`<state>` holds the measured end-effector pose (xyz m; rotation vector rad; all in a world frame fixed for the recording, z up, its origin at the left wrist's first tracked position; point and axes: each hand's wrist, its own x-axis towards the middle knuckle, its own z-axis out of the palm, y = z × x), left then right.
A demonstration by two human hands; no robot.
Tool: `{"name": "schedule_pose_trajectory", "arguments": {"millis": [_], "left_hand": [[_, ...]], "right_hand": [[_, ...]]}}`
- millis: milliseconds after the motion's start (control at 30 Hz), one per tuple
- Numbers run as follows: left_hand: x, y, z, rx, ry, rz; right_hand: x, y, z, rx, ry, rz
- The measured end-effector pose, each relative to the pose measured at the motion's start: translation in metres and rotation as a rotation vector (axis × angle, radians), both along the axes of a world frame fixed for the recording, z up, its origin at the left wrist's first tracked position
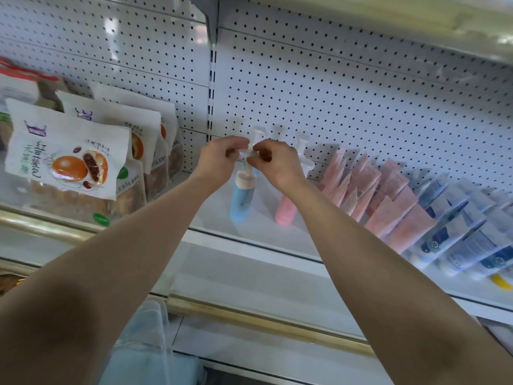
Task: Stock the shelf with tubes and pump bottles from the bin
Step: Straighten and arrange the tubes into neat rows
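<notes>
Both hands are up at the shelf (249, 237) now, meeting over one blue pump bottle (241, 201) that stands upright on the white board. The left hand (220, 159) pinches the white pump head (250, 152) from one side, and the right hand (279, 162) pinches it from the other, fingers curled in tight, so the grip is narrow and closed on that pump top. Directly below the grip is the bottle's blue body. Just to the right of it, under the right wrist, stands a pink pump bottle (286, 209), near but apart. Behind the hands more white pump tops (302, 140) poke up against the dotted back wall (333, 87), partly hidden by the knuckles. Further right of the grip lie rows of pink tubes (361, 190), then blue-and-white tubes (458, 234) beyond them. Off to the left, past the upright post, bags of bread (63, 157) lean in a row. Down low between the forearms, a clear plastic bin (147, 329) shows its rim.
</notes>
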<state>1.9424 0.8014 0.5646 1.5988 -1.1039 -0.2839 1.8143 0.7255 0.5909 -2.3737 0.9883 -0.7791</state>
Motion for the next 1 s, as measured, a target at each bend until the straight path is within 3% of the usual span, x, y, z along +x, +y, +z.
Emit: {"name": "schedule_pose_trajectory", "arguments": {"millis": [167, 467, 600, 1000], "left_hand": [[-0.007, 0.001, 0.003, -0.017, -0.033, 0.077], [-0.033, -0.017, 0.037, -0.116, -0.299, 0.206], [-0.036, -0.036, 0.052, 0.001, -0.438, 0.186], [-0.023, -0.057, 0.066, 0.202, -0.44, 0.165]], "right_hand": [[-0.005, -0.008, 0.003, -0.006, -0.045, 0.054], [-0.031, -0.061, 0.04, 0.02, -0.195, 0.069], [-0.046, -0.089, 0.043, 0.012, -0.115, 0.095], [-0.058, -0.124, 0.054, 0.034, -0.074, 0.165]]}}
